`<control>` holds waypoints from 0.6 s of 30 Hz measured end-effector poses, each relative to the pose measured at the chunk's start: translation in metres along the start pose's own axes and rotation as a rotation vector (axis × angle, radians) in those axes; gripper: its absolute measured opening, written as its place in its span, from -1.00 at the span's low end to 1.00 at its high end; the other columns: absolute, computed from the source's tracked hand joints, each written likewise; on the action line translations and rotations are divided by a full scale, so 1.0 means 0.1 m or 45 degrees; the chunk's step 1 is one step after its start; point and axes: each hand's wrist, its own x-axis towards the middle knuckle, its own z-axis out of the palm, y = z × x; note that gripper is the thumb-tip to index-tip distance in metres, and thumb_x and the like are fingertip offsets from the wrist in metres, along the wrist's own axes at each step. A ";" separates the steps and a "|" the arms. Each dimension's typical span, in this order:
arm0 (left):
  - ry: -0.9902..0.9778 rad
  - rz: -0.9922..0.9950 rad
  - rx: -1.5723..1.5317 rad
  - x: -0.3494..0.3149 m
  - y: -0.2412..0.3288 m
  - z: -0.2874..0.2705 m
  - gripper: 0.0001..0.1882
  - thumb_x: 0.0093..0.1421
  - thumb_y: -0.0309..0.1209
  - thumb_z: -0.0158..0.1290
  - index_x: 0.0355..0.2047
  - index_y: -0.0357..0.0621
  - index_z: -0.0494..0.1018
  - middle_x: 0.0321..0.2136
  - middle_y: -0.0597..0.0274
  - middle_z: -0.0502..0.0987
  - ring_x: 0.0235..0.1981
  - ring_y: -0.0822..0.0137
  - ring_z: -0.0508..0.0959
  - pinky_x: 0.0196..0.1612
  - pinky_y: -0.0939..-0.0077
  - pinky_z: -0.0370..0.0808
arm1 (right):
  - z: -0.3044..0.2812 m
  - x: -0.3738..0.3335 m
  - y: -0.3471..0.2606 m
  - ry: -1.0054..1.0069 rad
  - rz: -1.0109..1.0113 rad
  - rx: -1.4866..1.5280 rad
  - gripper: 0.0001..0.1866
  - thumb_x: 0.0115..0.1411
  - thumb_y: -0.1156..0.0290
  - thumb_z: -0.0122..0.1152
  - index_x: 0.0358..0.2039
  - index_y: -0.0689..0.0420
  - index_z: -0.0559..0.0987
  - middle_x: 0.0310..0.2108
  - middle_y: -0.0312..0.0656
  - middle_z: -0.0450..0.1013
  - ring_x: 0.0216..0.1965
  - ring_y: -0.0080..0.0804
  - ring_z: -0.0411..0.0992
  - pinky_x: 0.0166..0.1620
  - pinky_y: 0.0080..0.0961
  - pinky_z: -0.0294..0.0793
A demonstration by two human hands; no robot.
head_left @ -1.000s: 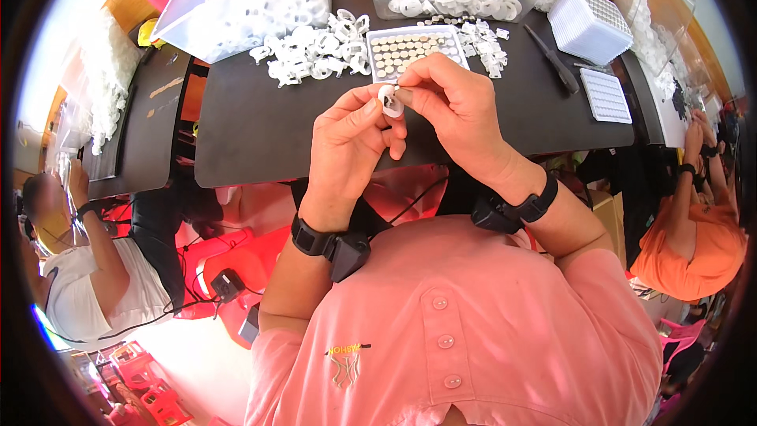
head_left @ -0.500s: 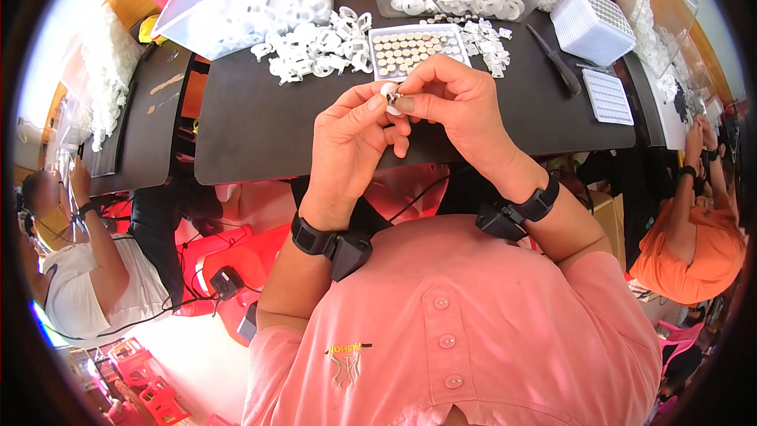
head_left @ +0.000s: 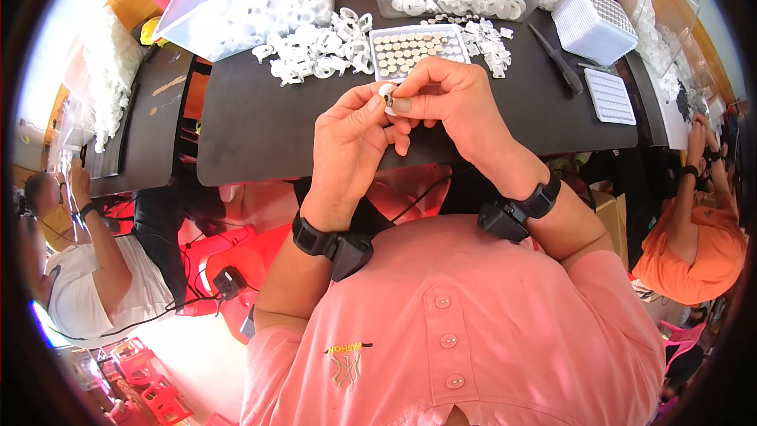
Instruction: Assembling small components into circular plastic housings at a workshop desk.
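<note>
Above the table's near edge, my left hand pinches a small white round plastic piece between thumb and fingers. My right hand meets it from the other side, thumb and forefinger closed on the same piece. A small dark or metallic part shows on it; the fingertips cover most of the rest. Just beyond my hands lies a white tray with rows of small round coin-like discs. To its left is a pile of white plastic pieces; a smaller heap of white parts lies to its right.
Translucent bins of white parts line the far side. On the right are a stack of white trays, a dark long-handled tool and a single white tray. Other people work at both sides; cables hang at the left.
My right thumb and forefinger have shifted slightly on the white piece, covering more of its dark part. Both hands otherwise keep nearly the same place.
</note>
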 end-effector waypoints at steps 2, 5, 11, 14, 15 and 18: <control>-0.009 0.005 -0.006 0.02 -0.01 -0.03 -0.67 0.37 -0.33 0.05 -0.04 -0.40 0.43 -0.28 0.02 0.54 -0.33 0.21 0.57 -0.41 0.39 0.50 | 0.03 -0.03 -0.02 0.012 -0.016 0.022 -0.95 0.17 0.57 0.32 -0.38 0.22 0.60 -0.51 -0.25 0.55 -0.52 -0.61 0.47 -0.44 -0.66 0.34; -0.008 -0.003 0.003 0.01 -0.02 -0.02 -0.67 0.38 -0.33 0.03 -0.03 -0.40 0.43 -0.29 0.01 0.54 -0.34 0.21 0.57 -0.41 0.38 0.49 | 0.03 -0.03 -0.04 0.048 -0.023 -0.033 -0.96 0.17 0.58 0.31 -0.37 0.23 0.60 -0.50 -0.24 0.55 -0.52 -0.60 0.47 -0.44 -0.65 0.35; 0.015 -0.017 0.023 0.01 0.00 0.00 -0.66 0.38 -0.34 0.04 -0.01 -0.42 0.41 -0.27 0.01 0.54 -0.33 0.20 0.57 -0.40 0.34 0.48 | -0.01 0.03 0.02 0.026 0.057 0.103 -0.95 0.16 0.51 0.35 -0.40 0.16 0.61 -0.50 -0.32 0.56 -0.50 -0.67 0.44 -0.46 -0.69 0.27; 0.028 -0.002 0.067 0.01 -0.02 0.01 -0.63 0.38 -0.31 0.03 0.01 -0.41 0.41 -0.27 0.04 0.53 -0.35 0.21 0.55 -0.40 0.36 0.45 | 0.01 0.02 0.00 0.032 0.078 0.165 -0.95 0.15 0.54 0.34 -0.41 0.16 0.60 -0.49 -0.31 0.56 -0.51 -0.67 0.43 -0.46 -0.69 0.27; 0.011 0.009 0.068 0.02 -0.03 0.00 -0.63 0.38 -0.30 0.03 0.01 -0.41 0.41 -0.26 0.05 0.53 -0.34 0.21 0.55 -0.40 0.36 0.45 | 0.01 0.02 0.01 0.034 0.075 0.173 -0.95 0.15 0.54 0.34 -0.41 0.16 0.60 -0.49 -0.31 0.56 -0.51 -0.67 0.43 -0.46 -0.69 0.27; 0.020 0.028 0.087 0.03 -0.04 0.00 -0.63 0.38 -0.30 0.03 0.01 -0.41 0.40 -0.26 0.05 0.52 -0.34 0.20 0.54 -0.40 0.35 0.46 | 0.05 0.05 0.05 0.051 0.091 0.341 -0.95 0.14 0.57 0.31 -0.42 0.15 0.59 -0.49 -0.32 0.54 -0.53 -0.67 0.42 -0.47 -0.68 0.25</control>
